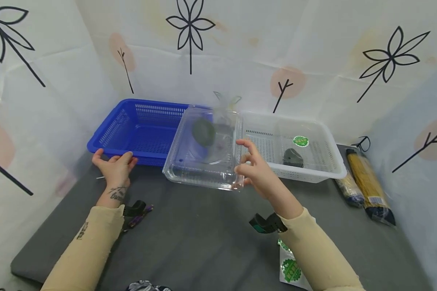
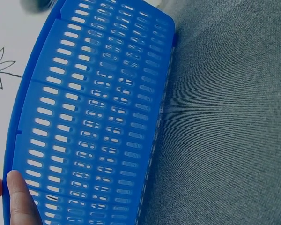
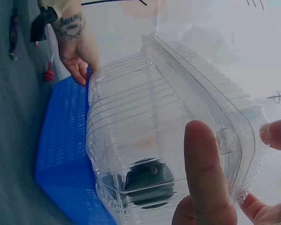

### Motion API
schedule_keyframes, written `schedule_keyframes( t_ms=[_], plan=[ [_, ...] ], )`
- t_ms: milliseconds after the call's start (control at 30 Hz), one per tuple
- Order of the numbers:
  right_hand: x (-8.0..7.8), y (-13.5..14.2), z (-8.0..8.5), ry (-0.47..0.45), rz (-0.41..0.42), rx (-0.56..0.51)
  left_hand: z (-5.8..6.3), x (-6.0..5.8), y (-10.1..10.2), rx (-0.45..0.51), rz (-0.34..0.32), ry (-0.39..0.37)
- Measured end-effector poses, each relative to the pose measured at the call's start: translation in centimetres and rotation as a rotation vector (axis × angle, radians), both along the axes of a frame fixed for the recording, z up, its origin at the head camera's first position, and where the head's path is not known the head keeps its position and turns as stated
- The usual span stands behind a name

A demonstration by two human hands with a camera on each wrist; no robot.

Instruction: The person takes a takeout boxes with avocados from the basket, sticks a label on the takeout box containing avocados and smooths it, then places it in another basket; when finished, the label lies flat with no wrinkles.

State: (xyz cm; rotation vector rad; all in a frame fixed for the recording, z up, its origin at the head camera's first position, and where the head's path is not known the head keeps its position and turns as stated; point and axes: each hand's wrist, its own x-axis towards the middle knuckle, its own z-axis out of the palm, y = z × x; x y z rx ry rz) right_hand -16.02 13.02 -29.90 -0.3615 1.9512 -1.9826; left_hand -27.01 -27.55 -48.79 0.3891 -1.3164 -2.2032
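Note:
My right hand [image 1: 256, 169] grips the right edge of a clear plastic lidded box [image 1: 200, 161], holding it tilted above the table between two baskets. In the right wrist view, the thumb and fingers sit on both sides of the box's rim [image 3: 201, 89]. A dark green rounded thing [image 1: 203, 132] shows through the clear wall; its kind is unclear. My left hand [image 1: 114, 167] pinches the front rim of the blue plastic basket [image 1: 131, 155]. In the left wrist view, one finger [image 2: 22, 199] lies against the basket's slotted outer wall.
The white basket [image 1: 331, 157] at right holds clear packaging with a green sticker [image 1: 300, 141] and a dark lump [image 1: 293, 157]. Long yellow packages [image 1: 371, 186] lie beyond it. A white-and-green packet [image 1: 291, 266], a purple wrapped stick [image 1: 138, 219] and a red lollipop [image 3: 48, 75] lie on the grey table.

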Motion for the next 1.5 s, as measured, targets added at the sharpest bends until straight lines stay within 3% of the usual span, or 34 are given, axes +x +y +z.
schedule_keyframes(
  t_ms=[167,267,300,400,433,633,900,1000,1233,1500],
  plan=[
    [3.0,2.1,-0.6,-0.010,-0.012,0.000,0.7,0.5,0.4,0.001,-0.012,-0.006],
    [4.6,3.0,-0.9,0.020,-0.012,0.018,2.2,1.3,1.0,0.018,-0.015,-0.042],
    [5.1,3.3,-1.0,0.034,-0.010,0.023,3.3,1.8,1.6,0.034,-0.009,-0.077],
    [6.6,4.0,-1.6,0.071,0.006,0.007,3.7,2.0,1.7,0.052,-0.023,-0.082],
    [7.1,4.2,-1.8,0.085,0.016,-0.007,4.4,2.4,2.0,0.071,-0.031,-0.104],
    [9.8,5.2,-3.4,0.083,0.083,-0.069,6.1,3.4,3.2,0.070,0.001,-0.155],
    [12.0,5.8,-6.5,-0.037,0.088,-0.054,1.1,0.4,0.4,0.049,-0.003,-0.051],
    [12.0,5.8,-7.9,-0.059,0.066,-0.044,0.3,-0.2,0.0,0.050,-0.011,-0.039],
    [11.2,5.1,-10.1,-0.124,-0.042,0.012,0.3,-0.1,0.2,0.037,-0.018,-0.043],
    [10.3,4.3,-10.8,-0.140,-0.146,0.037,1.5,0.4,0.6,0.059,-0.020,-0.066]
  ],
)
